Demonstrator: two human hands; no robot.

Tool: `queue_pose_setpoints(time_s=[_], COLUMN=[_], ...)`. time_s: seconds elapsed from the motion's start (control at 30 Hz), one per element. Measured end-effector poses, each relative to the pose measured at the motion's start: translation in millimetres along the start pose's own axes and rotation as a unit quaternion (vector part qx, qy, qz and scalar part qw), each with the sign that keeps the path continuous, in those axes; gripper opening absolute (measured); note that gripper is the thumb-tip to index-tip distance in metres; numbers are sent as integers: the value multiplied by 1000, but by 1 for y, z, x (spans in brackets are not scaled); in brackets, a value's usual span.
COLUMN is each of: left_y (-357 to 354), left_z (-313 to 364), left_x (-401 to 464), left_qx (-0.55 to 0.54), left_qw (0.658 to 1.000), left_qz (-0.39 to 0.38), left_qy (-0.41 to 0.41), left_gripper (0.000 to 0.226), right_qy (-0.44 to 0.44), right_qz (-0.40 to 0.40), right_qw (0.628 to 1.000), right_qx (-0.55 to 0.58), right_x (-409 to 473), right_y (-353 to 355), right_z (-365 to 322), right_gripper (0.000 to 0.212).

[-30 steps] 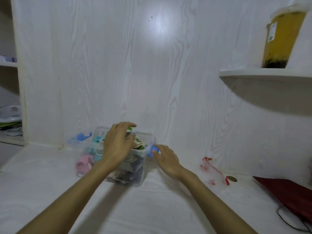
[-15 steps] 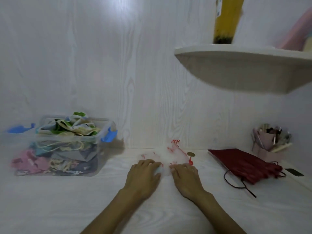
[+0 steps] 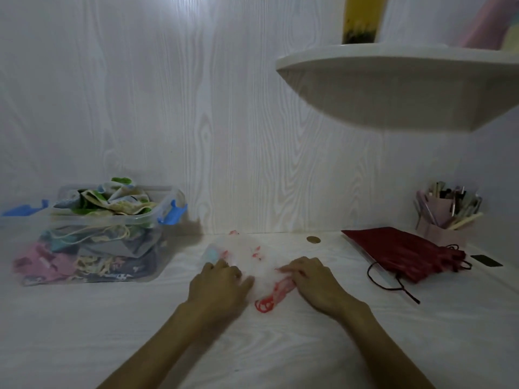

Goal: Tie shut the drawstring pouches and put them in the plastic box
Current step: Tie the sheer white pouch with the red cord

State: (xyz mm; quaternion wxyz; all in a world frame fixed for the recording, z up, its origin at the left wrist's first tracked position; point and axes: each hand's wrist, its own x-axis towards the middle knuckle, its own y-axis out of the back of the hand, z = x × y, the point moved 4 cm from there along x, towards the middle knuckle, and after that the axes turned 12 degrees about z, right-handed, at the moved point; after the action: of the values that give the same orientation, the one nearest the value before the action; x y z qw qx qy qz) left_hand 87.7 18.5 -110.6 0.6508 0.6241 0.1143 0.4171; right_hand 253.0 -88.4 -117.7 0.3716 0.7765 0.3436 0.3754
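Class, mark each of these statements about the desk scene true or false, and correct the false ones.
1. The plastic box stands left of both hands. True.
2. The box is empty. False: it is full of cloth pouches, heaped above its rim.
3. The right hand rests on a red cord. True.
4. The dark red pouch lies between the hands. False: it lies to the right of them, untouched; a sheer white pouch lies between them.
5. The left hand is inside the box. False: it is on the desk at the white pouch.
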Motion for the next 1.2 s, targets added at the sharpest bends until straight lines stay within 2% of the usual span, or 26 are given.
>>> queue_pose_setpoints(time_s=[0.07,0.13,0.17,0.2,0.27,0.3,0.33,0.4,0.47,0.5,0.57,0.63,0.73,0.83,1.13,1.2], left_y=[-15,-25,-26,-25,-11,-3,2,6,7,5,-1,0,2,4,-1,-3], left_z=[-5,-10,-12,-16,-30,-35,-36,-36,-36,-40,-47,-49,-47,-43,-42,-43], left_x=[10,17,18,19,14,7,2,-10,-19,-21,-22,-21,-20,-18,-14,-12], left_qx=[-1,-71,-126,-197,-283,-277,-251,-199,-169,-157,-142,-167,-191,-203,-197,-247], left_qw=[999,992,987,979,948,936,938,961,978,983,987,983,977,973,972,957], left_qz=[-43,-93,-94,-48,123,177,188,131,73,52,30,30,44,53,32,38], left_qy=[-32,-50,-39,-14,79,126,148,140,99,84,63,77,80,92,123,145], left_gripper=[41,43,43,41,30,25,26,37,35,31,40,34,24,31,12,13], right_qy=[3,18,31,45,51,34,9,-43,-92,-99,-87,-72,-66,-66,-54,-66], right_qz=[1,-8,-7,-1,17,33,51,67,52,41,31,33,36,37,39,35], right_qw=[999,999,999,998,997,996,995,994,994,993,991,986,980,980,982,977], right_qx=[32,39,38,38,56,71,82,69,36,40,92,145,182,182,175,199], right_x=[-3,-6,-7,-8,-10,-9,-9,-7,-7,-8,-7,-8,-10,-11,-10,-10], right_y=[-1,-1,0,1,4,7,10,16,18,17,16,17,16,15,14,15], right_z=[-8,-10,-11,-11,-10,-8,-4,4,13,14,12,7,1,-1,1,3], right_gripper=[38,34,34,36,38,40,41,44,42,35,14,4,5,7,6,6])
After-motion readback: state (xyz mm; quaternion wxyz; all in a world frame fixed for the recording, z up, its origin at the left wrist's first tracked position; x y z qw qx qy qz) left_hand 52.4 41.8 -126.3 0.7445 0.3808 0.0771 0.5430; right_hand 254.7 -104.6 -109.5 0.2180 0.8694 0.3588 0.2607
